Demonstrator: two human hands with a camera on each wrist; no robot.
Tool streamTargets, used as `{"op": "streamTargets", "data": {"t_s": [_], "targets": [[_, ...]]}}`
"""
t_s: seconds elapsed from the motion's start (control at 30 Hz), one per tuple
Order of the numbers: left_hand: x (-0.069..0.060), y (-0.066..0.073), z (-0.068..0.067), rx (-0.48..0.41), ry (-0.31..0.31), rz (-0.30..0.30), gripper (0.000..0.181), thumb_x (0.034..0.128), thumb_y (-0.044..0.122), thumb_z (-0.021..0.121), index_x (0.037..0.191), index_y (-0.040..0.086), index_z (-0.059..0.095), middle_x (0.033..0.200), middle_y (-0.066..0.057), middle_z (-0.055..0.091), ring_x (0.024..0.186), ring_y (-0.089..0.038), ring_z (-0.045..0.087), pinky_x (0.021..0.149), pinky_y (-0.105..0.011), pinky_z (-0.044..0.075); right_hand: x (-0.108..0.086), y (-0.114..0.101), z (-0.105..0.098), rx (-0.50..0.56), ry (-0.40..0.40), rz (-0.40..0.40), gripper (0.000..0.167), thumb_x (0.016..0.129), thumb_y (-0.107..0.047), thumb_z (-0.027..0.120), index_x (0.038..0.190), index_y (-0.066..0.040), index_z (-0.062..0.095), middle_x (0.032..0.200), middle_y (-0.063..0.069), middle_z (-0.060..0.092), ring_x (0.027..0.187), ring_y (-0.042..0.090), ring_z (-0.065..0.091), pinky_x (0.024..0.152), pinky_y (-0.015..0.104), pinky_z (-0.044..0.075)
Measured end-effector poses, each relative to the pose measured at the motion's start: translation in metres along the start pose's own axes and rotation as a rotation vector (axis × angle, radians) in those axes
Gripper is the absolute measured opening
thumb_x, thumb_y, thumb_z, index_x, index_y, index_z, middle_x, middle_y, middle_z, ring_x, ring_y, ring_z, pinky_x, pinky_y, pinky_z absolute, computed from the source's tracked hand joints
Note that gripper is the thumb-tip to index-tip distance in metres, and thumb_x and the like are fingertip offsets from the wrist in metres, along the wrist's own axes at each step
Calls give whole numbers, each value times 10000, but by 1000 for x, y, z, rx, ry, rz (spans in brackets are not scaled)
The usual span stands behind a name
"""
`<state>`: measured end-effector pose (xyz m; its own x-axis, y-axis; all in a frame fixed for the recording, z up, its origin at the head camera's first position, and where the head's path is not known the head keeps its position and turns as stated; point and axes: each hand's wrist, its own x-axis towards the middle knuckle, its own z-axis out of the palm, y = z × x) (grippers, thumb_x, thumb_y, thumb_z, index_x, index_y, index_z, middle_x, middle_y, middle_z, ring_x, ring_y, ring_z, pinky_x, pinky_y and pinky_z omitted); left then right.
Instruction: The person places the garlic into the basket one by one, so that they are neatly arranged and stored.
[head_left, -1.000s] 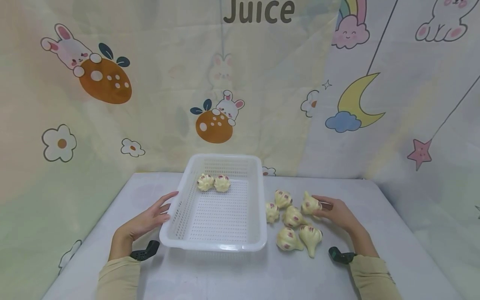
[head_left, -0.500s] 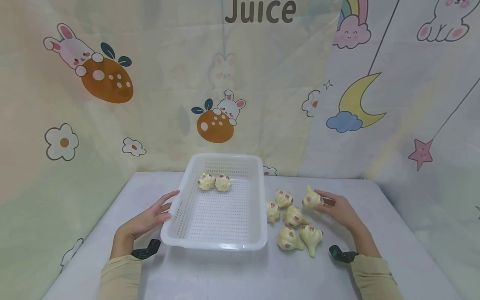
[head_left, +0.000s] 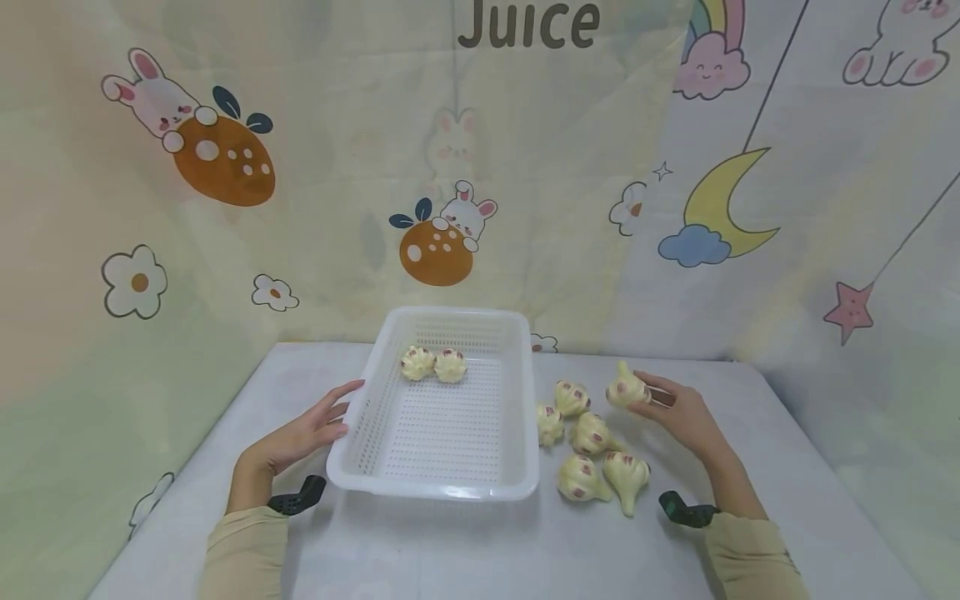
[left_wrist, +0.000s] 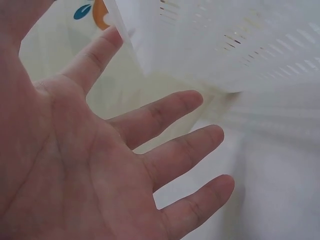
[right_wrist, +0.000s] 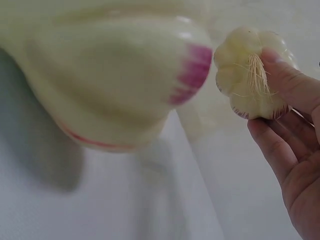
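Head view, left grip (head_left: 298, 438) spread, right grip (head_left: 682, 413) pinching garlic (head_left: 626, 389), another bulb (head_left: 551, 426) partly behind basket (head_left: 435, 487)

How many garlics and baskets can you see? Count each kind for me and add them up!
Garlic bulbs: 8 (2 in the basket, 5 on the table, 1 in the right hand)
White baskets: 1
Total: 9
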<state>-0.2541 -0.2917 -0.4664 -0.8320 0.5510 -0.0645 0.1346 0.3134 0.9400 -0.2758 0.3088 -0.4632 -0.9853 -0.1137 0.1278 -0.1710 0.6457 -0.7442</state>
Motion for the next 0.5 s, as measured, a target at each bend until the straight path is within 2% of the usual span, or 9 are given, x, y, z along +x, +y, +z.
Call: {"op": "streamTargets", "data": {"t_s": [0.17, 0.23, 0.5], "targets": [[-1, 3, 1, 38, 20, 2, 669, 982, 167, 484, 1517, 301, 106, 1487, -189, 319, 1315, -311, 387, 979, -480, 370, 2, -2, 1, 7, 8, -1, 724, 819, -469, 690, 1417, -138, 453, 1445, 202, 433, 1231, 410, 507, 895, 411, 499], [-1, 3, 1, 42, 22, 9, 676, 978, 162, 491, 1518, 298, 108, 1490, -190, 312, 1329, -363, 361, 983, -497, 361, 2, -4, 2, 10, 11, -3, 727, 813, -472, 693, 1415, -141, 455, 1440, 205, 438, 1229, 405, 510, 887, 395, 505], [1, 2, 1, 32, 16, 17, 707, 967, 157, 505, 1521, 328, 99, 1515, -161, 274, 1378, -422, 270, 1013, -602, 302, 1, -13, 3, 0, 3, 2, 737, 806, -492, 691, 1417, -155, 453, 1430, 195, 454, 1232, 393, 516, 888, 400, 505]]}}
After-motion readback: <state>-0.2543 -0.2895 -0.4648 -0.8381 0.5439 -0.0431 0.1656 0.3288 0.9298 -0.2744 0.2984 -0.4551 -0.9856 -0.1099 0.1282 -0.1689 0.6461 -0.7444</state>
